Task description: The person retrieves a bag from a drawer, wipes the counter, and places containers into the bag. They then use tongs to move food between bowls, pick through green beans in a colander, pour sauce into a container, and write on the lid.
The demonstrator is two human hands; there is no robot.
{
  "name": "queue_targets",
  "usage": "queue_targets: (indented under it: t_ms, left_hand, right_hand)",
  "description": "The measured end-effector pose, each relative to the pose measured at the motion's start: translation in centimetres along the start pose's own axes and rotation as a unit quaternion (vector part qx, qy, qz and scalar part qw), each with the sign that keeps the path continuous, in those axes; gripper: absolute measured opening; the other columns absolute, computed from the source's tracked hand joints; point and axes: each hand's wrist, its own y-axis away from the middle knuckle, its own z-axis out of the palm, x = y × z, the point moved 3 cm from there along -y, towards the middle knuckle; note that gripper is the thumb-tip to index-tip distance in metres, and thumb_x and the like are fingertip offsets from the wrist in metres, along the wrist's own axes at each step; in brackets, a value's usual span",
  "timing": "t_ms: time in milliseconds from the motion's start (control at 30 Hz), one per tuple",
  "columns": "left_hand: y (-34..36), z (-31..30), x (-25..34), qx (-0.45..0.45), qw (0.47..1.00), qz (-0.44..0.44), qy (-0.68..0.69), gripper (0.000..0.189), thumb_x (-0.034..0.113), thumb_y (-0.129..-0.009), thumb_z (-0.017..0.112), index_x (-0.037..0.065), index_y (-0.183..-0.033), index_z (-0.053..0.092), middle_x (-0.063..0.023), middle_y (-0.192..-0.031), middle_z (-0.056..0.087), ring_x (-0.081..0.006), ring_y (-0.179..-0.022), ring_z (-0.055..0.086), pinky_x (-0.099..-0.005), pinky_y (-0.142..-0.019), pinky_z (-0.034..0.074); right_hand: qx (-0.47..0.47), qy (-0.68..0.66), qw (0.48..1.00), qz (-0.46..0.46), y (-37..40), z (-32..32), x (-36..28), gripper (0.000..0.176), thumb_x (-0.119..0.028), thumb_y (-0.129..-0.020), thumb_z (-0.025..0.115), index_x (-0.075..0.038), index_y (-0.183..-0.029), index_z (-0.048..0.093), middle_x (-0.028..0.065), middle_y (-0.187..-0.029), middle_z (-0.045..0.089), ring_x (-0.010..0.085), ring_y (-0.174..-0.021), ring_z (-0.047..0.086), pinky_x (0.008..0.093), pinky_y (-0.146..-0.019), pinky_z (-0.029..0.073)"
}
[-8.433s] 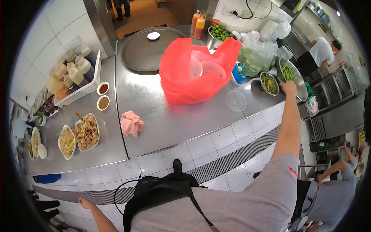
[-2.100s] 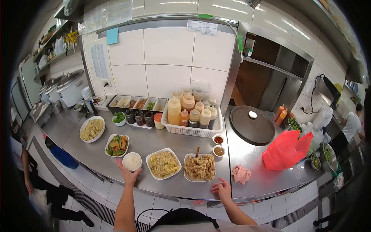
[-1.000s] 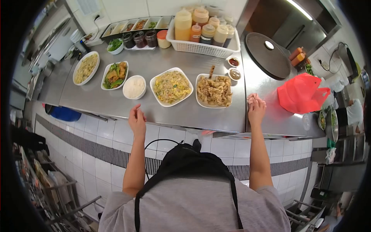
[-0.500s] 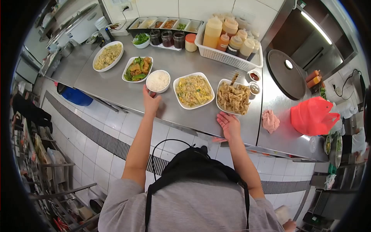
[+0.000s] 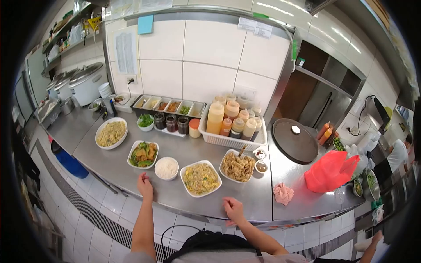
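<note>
On the steel counter point(image 5: 101, 168), my left hand point(image 5: 145, 186) rests near the front edge with fingers loosely curled. It is below a bowl of greens and fried pieces point(image 5: 143, 154) and left of a bowl of white rice point(image 5: 166, 168). My right hand point(image 5: 233, 209) is at the counter edge with bent fingers, below a bowl of brown strips point(image 5: 237, 166) and right of a square bowl of egg fried rice point(image 5: 201, 179). What either hand holds, if anything, is not visible. An oval dish of fried rice point(image 5: 111, 133) stands at the left.
Squeeze bottles stand in a white basket point(image 5: 233, 141). Behind are dark jars point(image 5: 171, 123) and a topping tray point(image 5: 151, 103). Two sauce cups point(image 5: 261, 166) sit beside the strips. Rightward are a pink cloth point(image 5: 283, 193), a red bag point(image 5: 332, 171) and a round dark lid point(image 5: 295, 141).
The view has tilted up, showing more wall. My left hand has left the white rice bowl, and my right hand has drawn back from the bowl of strips; its fingers have curled.
</note>
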Motion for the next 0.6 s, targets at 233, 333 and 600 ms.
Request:
queue_targets:
  t_ms: [233, 333, 600]
  left_hand:
    - [0.3, 0.2, 0.4, -0.018, 0.999, -0.035, -0.008, 0.019, 0.002, -0.079, 0.038, 0.003, -0.085, 0.057, -0.0043, -0.06, 0.047, -0.0122, -0.054, 0.044, -0.0276, -0.05, 0.035]
    - [-0.1, 0.2, 0.5, 0.015, 1.0, 0.017, 0.005, 0.018, 0.005, -0.082, 0.039, 0.003, -0.084, 0.056, -0.0033, -0.06, 0.046, -0.0114, -0.053, 0.042, -0.0271, -0.049, 0.034]
    - [-0.9, 0.4, 0.9, 0.031, 0.985, -0.165, 0.025, 0.032, 0.019, -0.09, 0.039, 0.008, -0.12, 0.045, -0.0069, -0.071, 0.057, -0.0113, -0.058, 0.05, -0.025, -0.048, 0.039]
  right_hand:
    - [-0.014, -0.009, 0.997, -0.074, -5.1, -2.5, -3.2, 0.013, -0.007, -0.081, 0.054, -0.003, -0.09, 0.063, 0.0028, -0.059, 0.056, 0.0082, -0.049, 0.05, 0.0223, -0.046, 0.04]
    - [-0.084, 0.137, 0.984, -0.083, -3.1, -1.5, -1.0, 0.012, -0.011, -0.078, 0.057, -0.007, -0.087, 0.063, 0.0064, -0.062, 0.058, 0.0153, -0.049, 0.054, 0.0265, -0.048, 0.044]
    - [-0.076, 0.227, 0.964, -0.113, -3.3, -0.9, -0.7, 0.012, -0.015, -0.074, 0.056, -0.01, -0.084, 0.062, 0.0096, -0.072, 0.061, 0.0285, -0.066, 0.06, 0.0369, -0.058, 0.048]
